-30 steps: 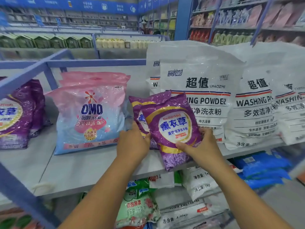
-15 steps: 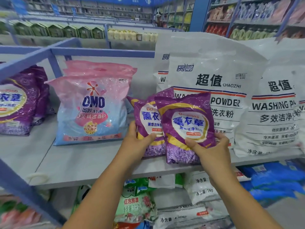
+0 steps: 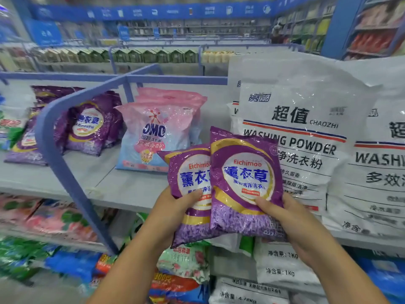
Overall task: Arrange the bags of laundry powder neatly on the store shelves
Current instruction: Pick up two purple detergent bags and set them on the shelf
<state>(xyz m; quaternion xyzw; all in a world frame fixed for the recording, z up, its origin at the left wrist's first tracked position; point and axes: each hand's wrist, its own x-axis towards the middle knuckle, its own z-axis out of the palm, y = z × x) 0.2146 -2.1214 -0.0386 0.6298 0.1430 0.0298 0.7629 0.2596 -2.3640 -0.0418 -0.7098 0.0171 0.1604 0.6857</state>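
Two purple bags held up in front of the shelf (image 3: 122,189).

The front purple bag (image 3: 245,183) sits at 11 o'clock of the right hand (image 3: 291,222), whose thumb pinches its lower face with fingers curled behind. The back purple bag (image 3: 190,194), partly tucked behind the first, lies at 1 o'clock of the left hand (image 3: 173,213), thumb pressed on its front. Both forearms reach up from 6 o'clock. The white bag (image 3: 306,137) stands behind at 1 o'clock, the pink bag (image 3: 157,132) at 11 o'clock.
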